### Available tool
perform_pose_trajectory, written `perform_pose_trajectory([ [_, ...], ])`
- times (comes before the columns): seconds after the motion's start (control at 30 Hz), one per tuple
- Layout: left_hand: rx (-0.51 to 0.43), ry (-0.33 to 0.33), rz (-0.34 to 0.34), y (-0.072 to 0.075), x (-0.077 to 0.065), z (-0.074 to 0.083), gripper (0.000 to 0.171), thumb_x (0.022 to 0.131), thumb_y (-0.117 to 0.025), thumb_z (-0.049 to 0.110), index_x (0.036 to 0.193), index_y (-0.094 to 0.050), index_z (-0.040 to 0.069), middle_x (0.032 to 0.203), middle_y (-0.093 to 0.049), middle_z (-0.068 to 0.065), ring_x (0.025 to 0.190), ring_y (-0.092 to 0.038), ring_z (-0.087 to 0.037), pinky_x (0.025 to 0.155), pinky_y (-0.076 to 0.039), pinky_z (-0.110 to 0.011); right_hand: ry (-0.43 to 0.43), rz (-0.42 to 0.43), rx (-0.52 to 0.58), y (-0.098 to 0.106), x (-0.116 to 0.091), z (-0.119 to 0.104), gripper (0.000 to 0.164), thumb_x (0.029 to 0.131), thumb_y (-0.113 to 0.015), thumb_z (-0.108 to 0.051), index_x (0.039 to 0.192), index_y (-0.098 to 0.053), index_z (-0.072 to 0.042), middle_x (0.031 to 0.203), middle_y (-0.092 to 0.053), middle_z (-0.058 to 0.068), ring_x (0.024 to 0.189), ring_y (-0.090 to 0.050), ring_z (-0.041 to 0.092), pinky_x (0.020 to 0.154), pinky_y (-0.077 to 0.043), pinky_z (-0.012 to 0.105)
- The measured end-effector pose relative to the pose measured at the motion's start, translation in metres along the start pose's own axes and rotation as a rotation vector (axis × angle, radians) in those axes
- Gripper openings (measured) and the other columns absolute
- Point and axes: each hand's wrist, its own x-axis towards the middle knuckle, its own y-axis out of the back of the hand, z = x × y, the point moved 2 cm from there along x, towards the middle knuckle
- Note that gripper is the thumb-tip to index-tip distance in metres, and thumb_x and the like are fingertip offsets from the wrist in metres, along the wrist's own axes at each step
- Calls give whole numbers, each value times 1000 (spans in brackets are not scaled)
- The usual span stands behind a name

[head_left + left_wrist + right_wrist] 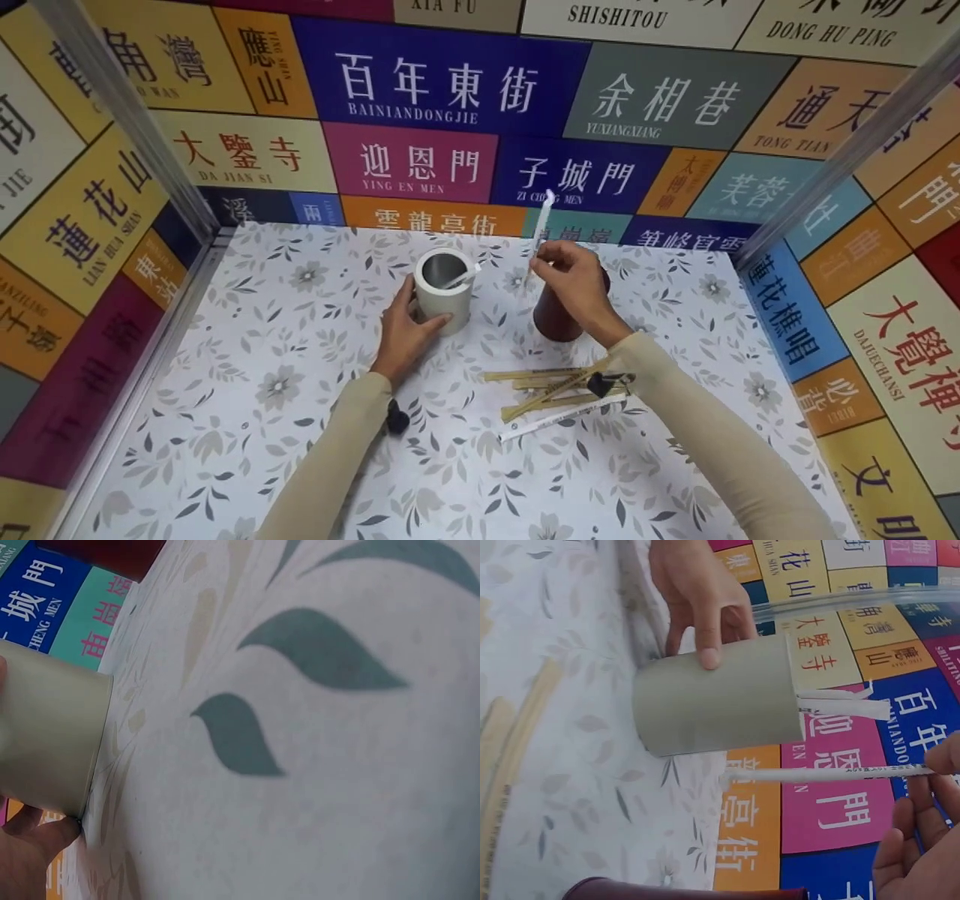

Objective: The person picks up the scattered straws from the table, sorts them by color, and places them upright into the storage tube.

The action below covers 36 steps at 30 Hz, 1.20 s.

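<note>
My left hand (409, 330) grips a pale grey-green canister (448, 307) standing upright on the table, thumb on the near side and fingers round the left. White paper-wrapped straws (844, 703) stick out of its mouth. Right of it, my right hand (576, 283) pinches a white paper-wrapped straw (542, 221) between thumb and fingers, held near upright. Small print runs along its wrapper. Behind that hand stands a dark red-brown canister (553, 319), its top mostly hidden by the hand.
Several tan paper-wrapped straws (525, 405) lie in a loose pile near my right wrist, with a white one (555, 421) in front. The floral tabletop (285, 330) is bounded by panels of coloured name signs (442, 82) at the back and both sides.
</note>
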Motion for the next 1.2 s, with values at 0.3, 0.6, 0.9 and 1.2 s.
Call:
perform_pose_trajectory([
  [0.3, -18, 14, -15, -4, -1, 1, 110, 90, -95, 20, 175, -27, 6, 174, -41, -15, 155, -48, -37, 128, -41, -49, 22, 182, 262, -23, 29, -6, 9, 97, -82, -1, 100, -75, 5, 91, -77, 5, 85, -72, 19, 81, -59, 29],
  [0.6, -22, 0, 3, -2, 0, 1, 111, 88, -96, 17, 175, -28, 6, 172, -43, -18, 151, -53, -37, 126, -42, -47, 21, 112, 161, -62, 18, 13, 6, 97, -81, 0, 96, -79, -5, 96, -78, 9, 88, -69, 18, 81, -55, 27],
  [0.9, -1, -13, 0, 2, -1, 0, 110, 90, -95, 19, 175, -27, 8, 174, -42, -15, 154, -50, -37, 126, -43, -47, -30, 25, -11, -82, 16, 30, 4, 98, -82, -11, 98, -81, -6, 99, -80, 8, 94, -69, 18, 90, -55, 32],
  [1.2, -29, -34, -6, 2, 1, -2, 108, 90, -94, 14, 175, -28, 6, 170, -47, -17, 153, -51, -36, 126, -43, -47, -54, -91, 3, -81, 3, 40, 18, 102, -81, -15, 117, -82, -5, 112, -81, 6, 107, -73, 20, 94, -56, 35],
])
